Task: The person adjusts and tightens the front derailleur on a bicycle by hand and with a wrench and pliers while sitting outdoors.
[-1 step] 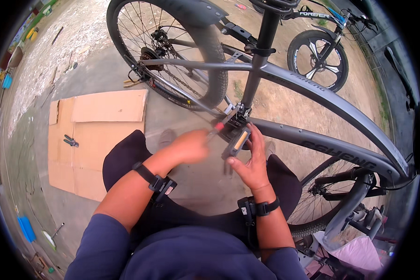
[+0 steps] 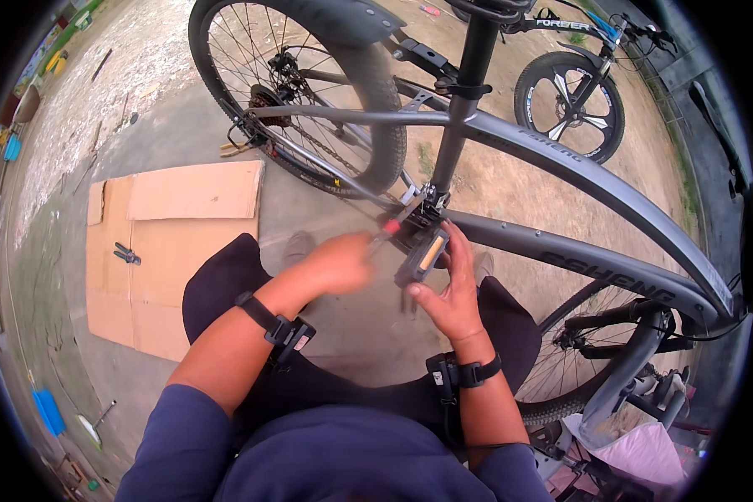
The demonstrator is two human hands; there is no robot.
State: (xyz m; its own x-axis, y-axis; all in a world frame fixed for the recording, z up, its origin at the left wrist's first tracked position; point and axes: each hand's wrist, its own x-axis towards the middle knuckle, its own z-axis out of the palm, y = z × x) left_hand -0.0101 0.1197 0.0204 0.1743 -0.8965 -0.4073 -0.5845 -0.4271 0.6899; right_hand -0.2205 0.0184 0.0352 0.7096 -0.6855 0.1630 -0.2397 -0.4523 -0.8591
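My right hand (image 2: 453,299) grips a black bicycle pedal (image 2: 425,258) with an orange reflector, thumb on its near end and fingers along the right side. My left hand (image 2: 349,261) is blurred by motion and closed round a slim tool with a red part (image 2: 391,227), its kind unclear. The tool points toward the crank area (image 2: 427,209) at the foot of the seat tube. That area belongs to a grey bicycle frame (image 2: 510,138) in front of me. The pedal partly hides the crank behind it.
Left of my knee a flattened cardboard sheet (image 2: 171,272) lies on the ground with dark-handled pliers (image 2: 127,253) on it. The bicycle's rear wheel (image 2: 393,125) stands ahead, its front wheel (image 2: 565,402) at the right. Another bicycle (image 2: 571,109) stands beyond. A blue dustpan (image 2: 48,412) lies far left.
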